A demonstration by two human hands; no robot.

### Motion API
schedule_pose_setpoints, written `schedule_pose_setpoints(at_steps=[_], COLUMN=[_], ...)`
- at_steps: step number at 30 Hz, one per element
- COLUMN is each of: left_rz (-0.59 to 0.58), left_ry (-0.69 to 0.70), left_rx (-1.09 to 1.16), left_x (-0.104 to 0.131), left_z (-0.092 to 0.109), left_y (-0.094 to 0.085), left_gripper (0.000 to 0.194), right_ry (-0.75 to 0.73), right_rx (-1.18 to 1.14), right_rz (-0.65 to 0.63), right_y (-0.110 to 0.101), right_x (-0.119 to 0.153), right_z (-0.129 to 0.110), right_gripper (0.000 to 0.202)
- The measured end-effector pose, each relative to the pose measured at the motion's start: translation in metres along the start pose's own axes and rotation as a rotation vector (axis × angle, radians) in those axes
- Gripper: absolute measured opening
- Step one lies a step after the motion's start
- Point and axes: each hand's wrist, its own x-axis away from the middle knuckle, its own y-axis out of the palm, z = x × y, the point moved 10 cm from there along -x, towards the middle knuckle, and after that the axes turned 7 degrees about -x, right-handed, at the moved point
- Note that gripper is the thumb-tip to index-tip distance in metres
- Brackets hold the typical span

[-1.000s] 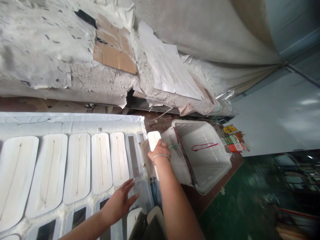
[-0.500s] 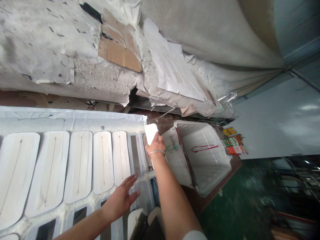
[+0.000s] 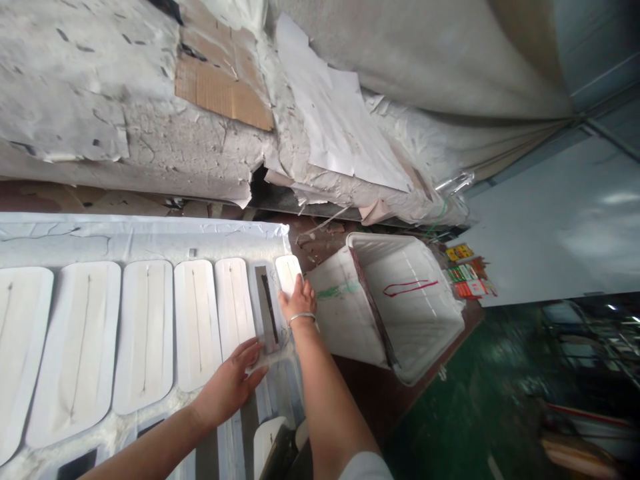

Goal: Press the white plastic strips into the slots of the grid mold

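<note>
My right hand (image 3: 299,299), with a bracelet at the wrist, is closed on the near end of a small white rounded panel (image 3: 287,272). That panel lies at the right end of the row, and its lower part is hidden under my fingers. My left hand (image 3: 234,381) is open, thumb apart from the fingers, near the bottom of a grey slot with a dark strip (image 3: 269,307). I cannot tell whether it touches the surface. Left of that slot, several larger white rounded panels (image 3: 197,327) lie side by side, each with a thin dark line down its middle.
A large white plastic bin (image 3: 350,320) stands right of the table. Behind the table runs a plaster-crusted ledge (image 3: 200,147) with cardboard (image 3: 225,87) and paper sheets on it. Colourful boxes (image 3: 470,277) sit beyond the bin. A dark object (image 3: 280,453) is at the bottom edge.
My right hand has brought the small panel down from above the table's corner onto the right end of the row. My left hand has shifted slightly left, and the view has moved a little.
</note>
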Motion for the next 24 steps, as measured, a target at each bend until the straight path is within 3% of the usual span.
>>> schedule_pose_setpoints(at_steps=[6, 15, 19, 24], left_rz=[-0.001, 0.011, 0.02, 0.059], left_ry=[-0.007, -0.036, -0.057, -0.086], left_rx=[-0.031, 0.0, -0.042, -0.085], left_x=[-0.007, -0.003, 0.01, 0.044], left_z=[0.001, -0.003, -0.008, -0.032], left_y=[0.005, 0.007, -0.006, -0.032], left_gripper=[0.063, 0.067, 0.07, 0.072], right_ry=[-0.027, 0.029, 0.024, -0.061], right_rx=[-0.007, -0.017, -0.024, 0.018], right_rz=[0.064, 0.002, -0.036, -0.038], right_y=[0.01, 0.023, 0.023, 0.024], right_x=[0.0, -0.008, -0.004, 0.025], right_z=[0.003, 0.011, 0.015, 0.036], right_gripper=[0.072, 0.058, 0.058, 0.057])
